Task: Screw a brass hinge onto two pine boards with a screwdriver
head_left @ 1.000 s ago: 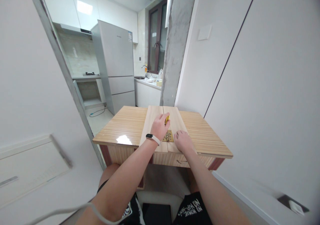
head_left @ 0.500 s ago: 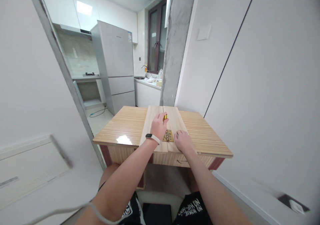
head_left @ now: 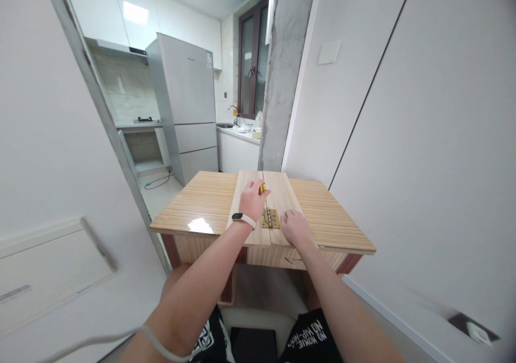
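Note:
My left hand point(head_left: 252, 198), with a pale wristband on the wrist, is closed round a small yellow-and-black object point(head_left: 262, 188) above the boards. Its exact kind is too small to tell. Just below that hand a brass hinge point(head_left: 270, 218) lies unfolded across the seam between two pale wooden boards, the left board point(head_left: 241, 202) and the right board point(head_left: 284, 191). My right hand point(head_left: 295, 227) rests on the right board beside the hinge, its fingers curled. Something small and dark shows at those fingertips, but I cannot make out what it is.
The boards lie on a wood-grain table point(head_left: 338, 212) with a drawer handle point(head_left: 293, 260) at its front. Beyond it stand a grey fridge point(head_left: 191, 89) and a sink counter point(head_left: 237, 132). A white wall point(head_left: 403, 137) rises at the right, and a pale cable point(head_left: 121, 336) hangs at lower left.
My left hand has shifted slightly left with the yellow-and-black object, baring more of the hinge. My right hand stays where it was.

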Available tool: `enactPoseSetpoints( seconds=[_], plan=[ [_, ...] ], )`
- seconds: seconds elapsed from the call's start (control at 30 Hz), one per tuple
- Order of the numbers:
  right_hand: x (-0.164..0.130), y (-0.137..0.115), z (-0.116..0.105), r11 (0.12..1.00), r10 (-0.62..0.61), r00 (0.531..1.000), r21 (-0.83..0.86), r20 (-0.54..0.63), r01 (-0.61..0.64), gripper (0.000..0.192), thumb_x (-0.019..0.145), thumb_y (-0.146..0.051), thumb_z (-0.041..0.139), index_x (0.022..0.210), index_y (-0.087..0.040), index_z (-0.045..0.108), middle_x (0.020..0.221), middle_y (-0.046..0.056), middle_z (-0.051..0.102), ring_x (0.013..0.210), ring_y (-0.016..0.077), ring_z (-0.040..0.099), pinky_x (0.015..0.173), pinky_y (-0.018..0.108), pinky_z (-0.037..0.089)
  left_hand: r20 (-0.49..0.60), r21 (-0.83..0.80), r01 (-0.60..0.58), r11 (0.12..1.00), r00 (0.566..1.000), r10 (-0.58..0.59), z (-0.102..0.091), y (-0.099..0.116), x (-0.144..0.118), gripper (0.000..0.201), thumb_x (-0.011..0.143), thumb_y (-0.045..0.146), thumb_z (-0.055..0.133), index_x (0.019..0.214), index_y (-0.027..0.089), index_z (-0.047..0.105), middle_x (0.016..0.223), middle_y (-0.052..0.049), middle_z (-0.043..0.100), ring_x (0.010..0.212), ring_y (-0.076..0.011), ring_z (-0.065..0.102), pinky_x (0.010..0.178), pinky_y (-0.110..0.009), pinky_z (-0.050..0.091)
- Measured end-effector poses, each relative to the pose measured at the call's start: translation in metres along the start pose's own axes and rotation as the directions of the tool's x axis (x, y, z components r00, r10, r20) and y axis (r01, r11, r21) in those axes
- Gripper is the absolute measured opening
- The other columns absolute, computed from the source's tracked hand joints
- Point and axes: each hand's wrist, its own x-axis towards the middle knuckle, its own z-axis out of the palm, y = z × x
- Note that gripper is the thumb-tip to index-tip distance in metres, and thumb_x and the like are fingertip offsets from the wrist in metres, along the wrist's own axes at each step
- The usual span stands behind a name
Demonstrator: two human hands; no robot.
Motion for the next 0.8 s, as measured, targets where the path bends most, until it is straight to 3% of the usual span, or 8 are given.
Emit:
enactPoseSetpoints(
  seconds=[0.53,0.8],
  plan=[
    [-0.0007,0.0005,-0.0011,0.998,-0.051,0.999,-0.026,-0.006,0.051,0.04,0.105,-0.045,0.034,0.114,-0.023,0.067,0.119,0.012,0.064,0.117,0.0256,0.052,0.1,0.038,0.035,0.07,-0.17,-0.041,0.985,0.996,0.053,0.0075,-0.0052,-0.0042,0.033,0.095,0.011,0.055,0.126,0.022,0.056,0.119,-0.009,0.066,0.105,-0.0212,0.066,0.093,-0.039,0.057],
    [-0.0013,0.001,-0.0015,0.999,-0.046,0.999,-0.013,0.009,0.046,0.041,0.105,-0.044,0.034,0.12,-0.023,0.066,0.122,0.013,0.063,0.118,0.0258,0.051,0.102,0.039,0.033,0.032,-0.153,-0.022,0.988,0.999,0.027,0.0023,-0.0099,0.0012,0.025,0.091,0.024,0.069,0.115,0.023,0.063,0.11,-0.006,0.065,0.085,-0.017,0.067,0.083,-0.035,0.059]
  ],
)
